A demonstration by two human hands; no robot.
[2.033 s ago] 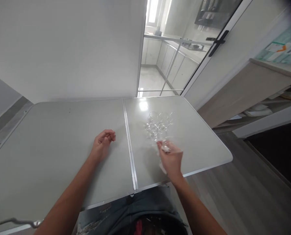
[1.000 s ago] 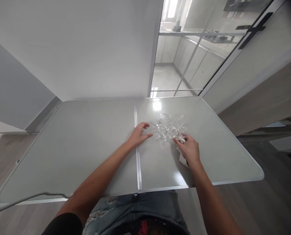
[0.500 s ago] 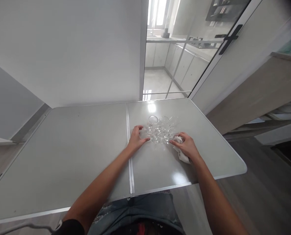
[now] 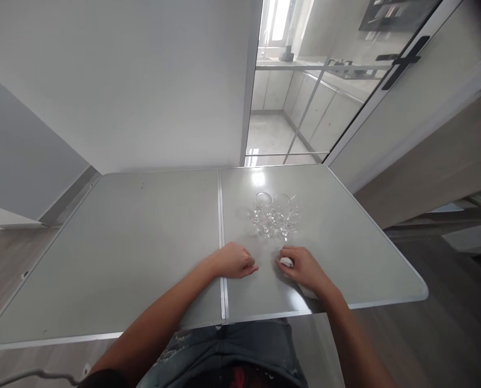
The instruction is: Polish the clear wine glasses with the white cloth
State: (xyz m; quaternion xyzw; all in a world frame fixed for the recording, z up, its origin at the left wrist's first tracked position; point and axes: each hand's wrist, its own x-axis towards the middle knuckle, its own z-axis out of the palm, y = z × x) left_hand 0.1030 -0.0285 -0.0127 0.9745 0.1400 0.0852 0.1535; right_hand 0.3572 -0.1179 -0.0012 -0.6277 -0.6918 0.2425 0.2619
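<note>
My right hand (image 4: 304, 268) grips a bunched white cloth (image 4: 287, 262) just above the table, near the front of its right half. Part of the cloth also shows below the palm. Facing it, my left hand (image 4: 236, 261) rests by the table's seam with its fingers curled in, and nothing shows in them. Beyond both hands stands a tight cluster of several clear stemmed glasses (image 4: 266, 231). Their outlines overlap, so I cannot tell each one apart. Neither hand touches the glasses.
The pale table (image 4: 163, 231) has a metal-edged seam (image 4: 221, 226) across it and a light rim. Behind it rise a white wall (image 4: 163, 81) and a glass-paned door (image 4: 305, 113) with a black handle (image 4: 405, 62). Wooden shelving (image 4: 434, 167) stands at the right.
Both hands have drawn back from the glasses toward the table's front edge. The left fingers have curled in from spread. The right hand has kept the cloth. The view has shifted slightly left.
</note>
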